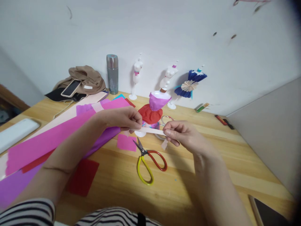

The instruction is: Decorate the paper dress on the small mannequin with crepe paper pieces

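My left hand (123, 118) and my right hand (181, 133) each pinch one end of a narrow pale paper strip (150, 130), stretched level between them above the wooden table (211, 163). Just behind the strip stands a small white mannequin (164, 84) dressed in a purple and red paper skirt (152, 108). Below the strip lie scissors (149, 160) with one yellow and one red handle, blades closed, next to a small pink paper square (126, 142).
Long sheets of pink, purple and red crepe paper (47, 144) cover the left of the table. At the back stand a grey flask (112, 74), a bare white mannequin (136, 75), a blue paper fan figure (190, 84), a bag with a phone (70, 88), and pens (223, 121).
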A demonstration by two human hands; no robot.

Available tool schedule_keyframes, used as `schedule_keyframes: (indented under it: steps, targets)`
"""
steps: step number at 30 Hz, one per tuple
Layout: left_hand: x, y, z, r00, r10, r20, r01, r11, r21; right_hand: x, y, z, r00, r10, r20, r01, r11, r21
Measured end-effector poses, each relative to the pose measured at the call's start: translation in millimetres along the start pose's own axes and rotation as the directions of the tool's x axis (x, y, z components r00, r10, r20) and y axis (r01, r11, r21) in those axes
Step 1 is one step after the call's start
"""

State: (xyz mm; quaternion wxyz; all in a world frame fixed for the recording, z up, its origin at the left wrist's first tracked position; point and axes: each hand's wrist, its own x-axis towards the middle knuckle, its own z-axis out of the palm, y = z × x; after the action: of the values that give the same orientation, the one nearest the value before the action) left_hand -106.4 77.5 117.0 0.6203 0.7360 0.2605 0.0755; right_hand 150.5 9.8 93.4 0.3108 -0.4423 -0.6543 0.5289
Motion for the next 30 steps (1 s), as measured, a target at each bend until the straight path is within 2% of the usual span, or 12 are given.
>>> schedule_keyframes:
  steps: [7,17,20,25,30]
  targets:
    - [4.2,-5.2,-0.5,0.999,-0.019,-0.045,0.019,1.000,0.012,1.6,-3.5,-1.2,1.000,0.006,-0.014,-0.007,0.998,-0.062]
    - [3.5,-3.1,2.6,0.997,0.003,-0.079,0.004,0.997,0.080,2.2,-0.4,-0.4,0.999,0.029,-0.046,-0.032,0.998,-0.061]
    - [6.6,-5.3,5.0,0.996,0.018,-0.085,-0.010,0.995,0.096,2.4,-1.1,0.2,0.999,0.017,-0.039,-0.020,0.997,-0.076]
    - [14.1,-9.0,9.0,0.999,-0.023,-0.033,0.028,0.987,0.160,2.0,-3.8,0.9,1.000,0.016,-0.024,-0.018,0.996,-0.092]
    - [12.8,-5.4,10.9,0.996,-0.020,-0.091,0.031,0.992,0.121,3.1,-1.5,-3.4,1.000,0.026,0.007,-0.026,0.996,-0.091]
